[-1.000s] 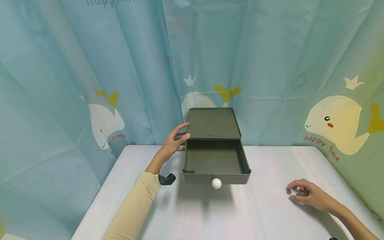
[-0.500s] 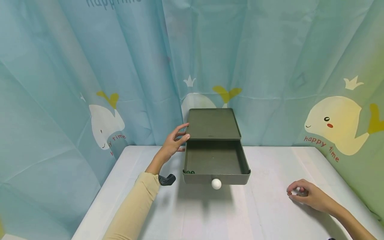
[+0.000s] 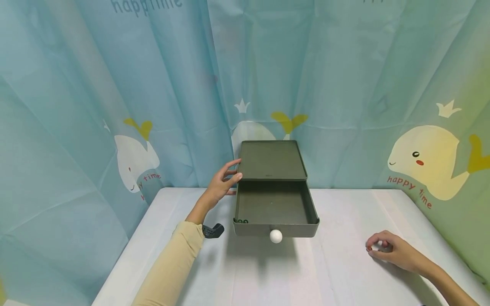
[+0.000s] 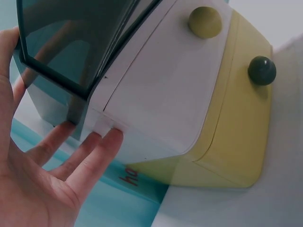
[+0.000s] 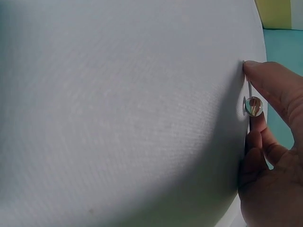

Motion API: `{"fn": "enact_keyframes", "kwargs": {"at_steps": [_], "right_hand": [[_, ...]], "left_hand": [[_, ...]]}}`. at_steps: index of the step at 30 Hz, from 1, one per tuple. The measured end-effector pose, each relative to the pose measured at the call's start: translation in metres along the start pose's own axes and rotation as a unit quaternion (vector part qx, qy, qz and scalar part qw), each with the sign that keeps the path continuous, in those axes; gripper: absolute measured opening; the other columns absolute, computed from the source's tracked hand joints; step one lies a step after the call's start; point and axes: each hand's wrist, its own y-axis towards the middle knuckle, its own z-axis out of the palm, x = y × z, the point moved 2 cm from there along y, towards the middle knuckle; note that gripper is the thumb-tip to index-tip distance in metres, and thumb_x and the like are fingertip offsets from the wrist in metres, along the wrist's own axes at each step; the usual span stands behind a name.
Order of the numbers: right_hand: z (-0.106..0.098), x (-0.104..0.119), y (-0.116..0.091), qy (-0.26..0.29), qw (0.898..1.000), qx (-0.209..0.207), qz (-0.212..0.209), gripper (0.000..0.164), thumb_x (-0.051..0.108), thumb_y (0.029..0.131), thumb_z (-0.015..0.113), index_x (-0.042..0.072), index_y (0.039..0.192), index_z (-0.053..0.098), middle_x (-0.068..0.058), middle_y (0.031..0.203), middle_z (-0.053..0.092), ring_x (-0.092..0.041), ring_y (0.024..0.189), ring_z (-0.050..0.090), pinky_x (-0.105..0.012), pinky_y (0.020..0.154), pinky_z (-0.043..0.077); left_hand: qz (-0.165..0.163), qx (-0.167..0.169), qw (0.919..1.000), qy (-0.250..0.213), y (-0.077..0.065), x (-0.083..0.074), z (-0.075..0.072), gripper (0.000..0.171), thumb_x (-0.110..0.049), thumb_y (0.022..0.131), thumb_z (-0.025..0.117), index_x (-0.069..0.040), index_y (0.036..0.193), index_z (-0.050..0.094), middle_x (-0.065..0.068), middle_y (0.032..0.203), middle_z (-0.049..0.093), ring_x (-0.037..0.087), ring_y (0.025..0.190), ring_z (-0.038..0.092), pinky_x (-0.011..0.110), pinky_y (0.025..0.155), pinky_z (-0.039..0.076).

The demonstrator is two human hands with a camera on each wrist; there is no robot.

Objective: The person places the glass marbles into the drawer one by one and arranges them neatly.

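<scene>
A small drawer cabinet with a dark green top stands on the table. Its top drawer is pulled out, a white knob on its front. A few small green marbles sit in that drawer's front left corner. My left hand lies along the cabinet's left side, fingers spread and touching it. At the table's right, my right hand pinches a small reddish marble between thumb and forefinger, low at the tabletop. Another clear marble shows under the curved fingers in the right wrist view.
Below the open drawer are a white drawer with a yellow knob and a yellow drawer with a dark green knob. A whale-print curtain hangs behind the white table.
My right thumb and forefinger have come together on the reddish marble. The left hand stays in place on the cabinet, and the head view has tilted up slightly.
</scene>
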Motion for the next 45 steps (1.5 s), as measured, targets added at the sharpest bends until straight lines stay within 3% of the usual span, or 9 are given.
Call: {"fn": "enact_keyframes", "kwargs": {"at_steps": [6, 14, 21, 25, 33, 40, 45], "right_hand": [[-0.002, 0.002, 0.003, 0.004, 1.000, 0.015, -0.014, 0.028, -0.005, 0.084, 0.079, 0.020, 0.094, 0.071, 0.005, 0.092, 0.064, -0.010, 0.081, 0.049, -0.022, 0.068, 0.038], [-0.011, 0.005, 0.011, 0.038, 0.995, 0.092, 0.015, 0.018, 0.000, 0.093, 0.073, 0.017, 0.097, 0.068, 0.002, 0.087, 0.063, -0.004, 0.073, 0.050, -0.025, 0.058, 0.041], [-0.017, 0.010, 0.020, 0.073, 0.989, 0.124, 0.013, 0.015, -0.004, 0.094, 0.068, 0.010, 0.097, 0.064, -0.001, 0.086, 0.064, -0.005, 0.071, 0.060, -0.025, 0.057, 0.052], [-0.022, 0.016, 0.027, 0.070, 0.990, 0.121, 0.002, 0.015, -0.005, 0.095, 0.068, 0.010, 0.098, 0.065, -0.002, 0.090, 0.066, -0.009, 0.073, 0.064, -0.026, 0.059, 0.053], [-0.032, 0.032, 0.043, 0.015, 0.993, 0.087, -0.074, 0.023, -0.007, 0.091, 0.071, 0.014, 0.099, 0.067, 0.000, 0.094, 0.068, -0.007, 0.083, 0.062, -0.020, 0.070, 0.050], [-0.039, 0.044, 0.053, 0.007, 0.995, 0.086, -0.052, 0.027, 0.000, 0.092, 0.074, 0.025, 0.102, 0.067, 0.004, 0.095, 0.069, -0.007, 0.083, 0.064, -0.023, 0.068, 0.054], [-0.044, 0.053, 0.059, -0.005, 0.996, 0.077, -0.034, 0.025, 0.004, 0.093, 0.074, 0.026, 0.103, 0.067, 0.005, 0.096, 0.069, -0.008, 0.082, 0.064, -0.026, 0.064, 0.053]], "left_hand": [[0.001, 0.000, 1.0000, -0.003, 0.000, 0.000, 0.000, 0.055, -0.033, 0.103, 0.063, -0.037, 0.155, 0.044, 0.016, 0.154, 0.042, 0.038, 0.136, 0.050, 0.058, 0.094, 0.055], [0.003, 0.000, 1.0000, -0.002, 0.000, 0.001, 0.000, 0.055, -0.034, 0.102, 0.063, -0.039, 0.154, 0.045, 0.015, 0.153, 0.043, 0.037, 0.135, 0.051, 0.056, 0.093, 0.056], [0.002, 0.003, 1.0000, -0.005, 0.001, 0.002, 0.000, 0.055, -0.036, 0.102, 0.064, -0.040, 0.153, 0.045, 0.015, 0.153, 0.043, 0.035, 0.135, 0.051, 0.056, 0.093, 0.056], [0.002, 0.003, 1.0000, -0.005, 0.002, 0.003, -0.001, 0.055, -0.036, 0.102, 0.064, -0.039, 0.154, 0.045, 0.016, 0.153, 0.042, 0.036, 0.135, 0.051, 0.057, 0.094, 0.055], [0.002, 0.005, 1.0000, -0.004, -0.001, 0.001, 0.000, 0.056, -0.036, 0.102, 0.064, -0.039, 0.154, 0.044, 0.016, 0.154, 0.041, 0.036, 0.136, 0.050, 0.057, 0.094, 0.055], [0.003, 0.007, 1.0000, -0.004, -0.001, 0.001, 0.000, 0.055, -0.035, 0.103, 0.063, -0.039, 0.154, 0.044, 0.016, 0.153, 0.042, 0.036, 0.136, 0.050, 0.058, 0.094, 0.055], [0.003, 0.005, 1.0000, -0.005, -0.001, 0.001, -0.001, 0.055, -0.034, 0.103, 0.063, -0.037, 0.155, 0.044, 0.016, 0.153, 0.042, 0.037, 0.136, 0.050, 0.057, 0.094, 0.055]]}}
